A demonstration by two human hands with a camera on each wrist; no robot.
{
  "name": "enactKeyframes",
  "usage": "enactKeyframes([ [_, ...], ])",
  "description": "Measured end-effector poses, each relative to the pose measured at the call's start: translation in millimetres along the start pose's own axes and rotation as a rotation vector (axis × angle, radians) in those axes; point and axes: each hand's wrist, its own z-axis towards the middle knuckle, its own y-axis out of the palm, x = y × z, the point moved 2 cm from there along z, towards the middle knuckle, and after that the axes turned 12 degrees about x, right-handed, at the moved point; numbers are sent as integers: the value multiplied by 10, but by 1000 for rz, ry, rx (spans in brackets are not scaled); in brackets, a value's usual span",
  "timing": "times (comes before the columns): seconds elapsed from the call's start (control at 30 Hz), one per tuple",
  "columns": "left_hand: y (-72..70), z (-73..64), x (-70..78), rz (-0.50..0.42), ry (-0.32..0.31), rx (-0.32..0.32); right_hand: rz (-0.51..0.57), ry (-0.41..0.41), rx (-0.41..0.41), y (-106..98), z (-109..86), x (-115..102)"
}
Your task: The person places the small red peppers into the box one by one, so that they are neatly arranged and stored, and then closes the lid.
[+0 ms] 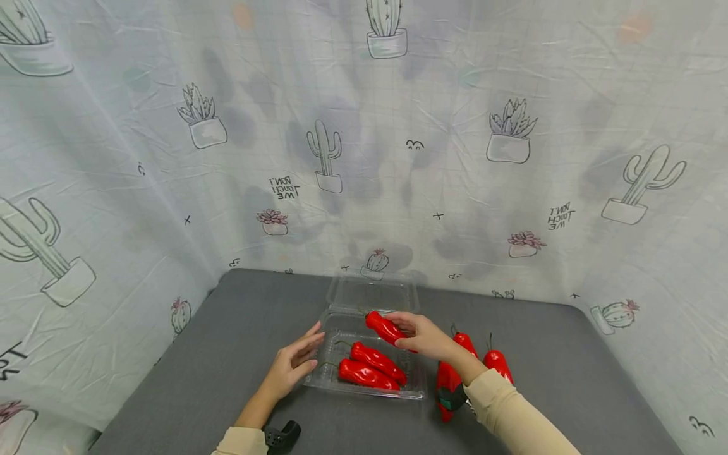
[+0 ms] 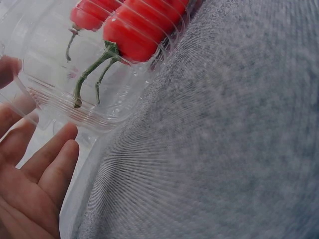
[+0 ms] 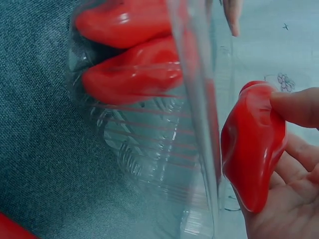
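right hand (image 1: 418,333): we're pinching a red pepper (image 1: 383,327), stem end (image 1: 372,319) free | left hand (image 1: 291,364): relaxed by the clear clamshell (image 1: 345,327), prolly to steady it

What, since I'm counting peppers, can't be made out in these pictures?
- Head view: the exact number of loose peppers, partly hidden by the right arm.
- Head view: part of the held pepper, behind the right hand.
- Left wrist view: the far ends of the boxed peppers, cut off by the top edge.
- Right wrist view: most of the corner pepper, cut off at lower left.
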Motion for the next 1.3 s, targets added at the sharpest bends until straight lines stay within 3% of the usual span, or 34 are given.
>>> enactKeyframes([
  [0.23, 11, 10, 6, -9, 3, 0, 27, 87, -74, 66, 49, -12],
  [0.4, 13, 18, 13, -16, 12, 2, 34, 107, -105, 107, 84, 20],
  [0.67, 10, 18, -5, -22, 17, 4, 22, 83, -151, 159, 110, 35],
  [1.0, 1, 21, -7, -25, 31, 2, -40, 121, -166, 185, 107, 15],
  [1.3, 4, 7, 1, -17, 21, 8, -86, 97, -162, 208, 116, 34],
])
